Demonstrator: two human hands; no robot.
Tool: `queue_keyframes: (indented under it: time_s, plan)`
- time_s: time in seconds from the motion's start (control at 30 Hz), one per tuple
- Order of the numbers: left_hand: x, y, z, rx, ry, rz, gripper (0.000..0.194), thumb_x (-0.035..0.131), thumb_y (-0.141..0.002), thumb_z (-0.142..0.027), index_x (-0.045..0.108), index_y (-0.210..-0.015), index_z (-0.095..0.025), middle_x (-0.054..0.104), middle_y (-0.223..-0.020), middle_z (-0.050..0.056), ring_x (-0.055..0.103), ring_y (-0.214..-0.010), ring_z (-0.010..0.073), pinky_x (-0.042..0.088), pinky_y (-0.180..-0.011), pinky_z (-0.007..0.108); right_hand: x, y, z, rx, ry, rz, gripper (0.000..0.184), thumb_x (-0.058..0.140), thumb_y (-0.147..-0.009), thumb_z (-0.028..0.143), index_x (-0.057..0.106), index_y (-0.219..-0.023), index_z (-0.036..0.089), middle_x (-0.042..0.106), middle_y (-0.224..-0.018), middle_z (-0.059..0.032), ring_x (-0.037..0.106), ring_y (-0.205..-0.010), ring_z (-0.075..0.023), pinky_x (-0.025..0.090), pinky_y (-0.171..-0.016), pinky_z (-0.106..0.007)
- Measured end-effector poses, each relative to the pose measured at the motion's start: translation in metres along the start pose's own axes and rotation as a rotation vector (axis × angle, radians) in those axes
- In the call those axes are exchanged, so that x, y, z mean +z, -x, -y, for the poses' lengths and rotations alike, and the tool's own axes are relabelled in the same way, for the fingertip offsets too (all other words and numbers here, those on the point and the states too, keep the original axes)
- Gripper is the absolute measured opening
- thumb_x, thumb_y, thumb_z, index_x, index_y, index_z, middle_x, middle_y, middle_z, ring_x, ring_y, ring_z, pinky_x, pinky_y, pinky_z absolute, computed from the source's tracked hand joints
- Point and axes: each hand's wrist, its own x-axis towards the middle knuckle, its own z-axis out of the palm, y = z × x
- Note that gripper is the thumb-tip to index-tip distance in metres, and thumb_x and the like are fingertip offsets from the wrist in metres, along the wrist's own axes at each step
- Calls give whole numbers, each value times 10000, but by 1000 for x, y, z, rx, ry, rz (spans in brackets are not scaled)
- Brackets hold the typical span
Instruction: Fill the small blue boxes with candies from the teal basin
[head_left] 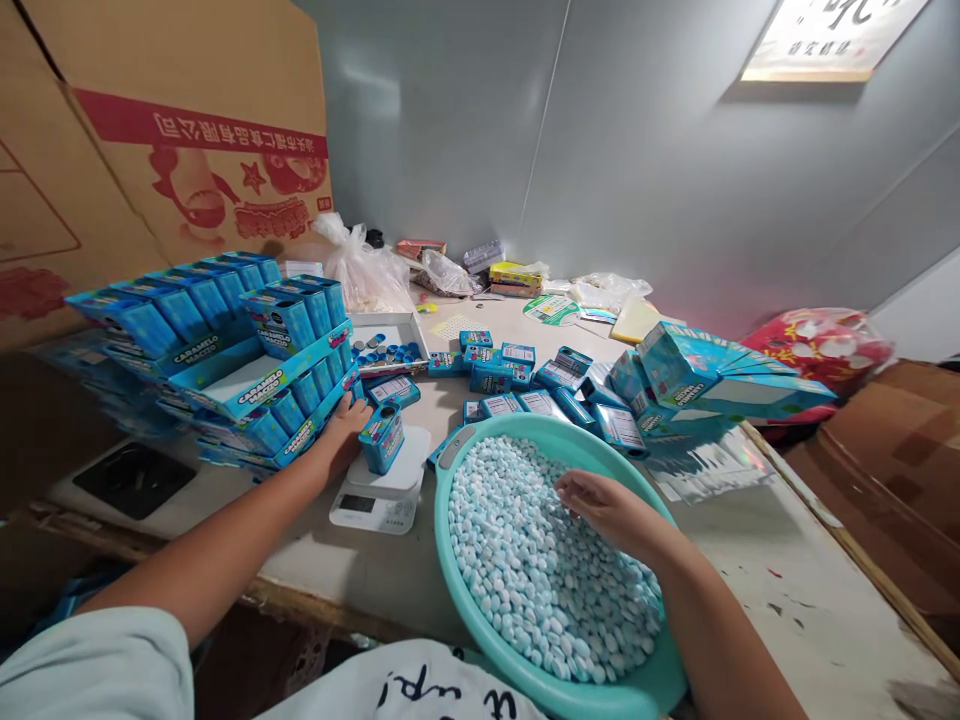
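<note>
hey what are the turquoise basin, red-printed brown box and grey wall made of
Turquoise basin: likely plastic, smooth, with a soft sheen on its rim. Red-printed brown box: likely cardboard, by its matte tan surface. Grey wall: perhaps coated metal, given its glossy highlights and straight seam.

Remotely, I see a pale short-sleeved top point(105, 668), black handwritten-style lettering point(411, 688) across its front, and bare forearms point(244, 530) and fingers point(577, 484).

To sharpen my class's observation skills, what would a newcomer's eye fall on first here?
First, the big turquoise basin at the bottom centre, holding masses of small pale-blue and white pieces. Next, the stack of blue boxes on the left of the table. Between them, a single blue box stands on a white scale.
</note>
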Motion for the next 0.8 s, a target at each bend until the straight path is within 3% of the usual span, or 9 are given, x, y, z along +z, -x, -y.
queue_keyframes:
  time_s: [0.17, 0.33, 0.43, 0.57, 0.63, 0.8]
  plan:
    - [-25, 7, -9, -96, 14, 1, 221, 461, -810, -79, 644, -754, -191, 662, -920, 123, 615, -996, 279, 419, -1077, 456, 0, 0, -1, -7, 15, 12, 398, 535, -922, 567, 708, -979, 213, 696, -888, -67, 606, -762, -208, 490, -663, -313]
    - [-66, 29, -17, -160, 72, -65, 339, 371, -889, -121, 694, -990, -145, 676, -1177, 165, 637, -1098, 257, 497, -1014, 371, 2, 0, -4, 1, 29, 56, 428, 517, -929, 582, 681, -1041, 202, 682, -901, -68, 608, -784, -208, 489, -681, -317]
    - [-82, 51, -33, -300, 199, -201, 306, 429, -945, -278, 709, -995, -166, 729, -1084, 129, 676, -1022, 243, 528, -974, 356, 2, -1, -5, 22, 20, 77, 436, 493, -938, 589, 665, -1045, 203, 678, -904, -67, 606, -788, -209, 483, -677, -317]
    - [-98, 68, -57, -573, 487, -425, 372, 571, -890, -386, 700, -1139, -141, 754, -974, 98, 705, -852, 218, 577, -844, 345, 1, 0, -6, 22, 38, 91, 441, 470, -950, 597, 658, -1056, 213, 676, -916, -63, 610, -811, -214, 476, -689, -315]
    - [-108, 68, -66, -579, 553, -441, 418, 612, -870, -406, 697, -1192, -152, 751, -971, 82, 704, -847, 206, 581, -801, 321, 0, 0, -7, 30, 46, 101, 439, 467, -954, 595, 656, -1072, 216, 686, -949, -67, 616, -828, -219, 472, -697, -318]
    - [-121, 51, -80, -438, 642, -462, 288, 644, -876, -435, 769, -1001, -208, 740, -1014, 54, 705, -866, 181, 563, -744, 267, 0, -1, -9, 60, 49, 88, 423, 484, -945, 590, 658, -1051, 219, 691, -952, -66, 620, -831, -219, 476, -709, -318]
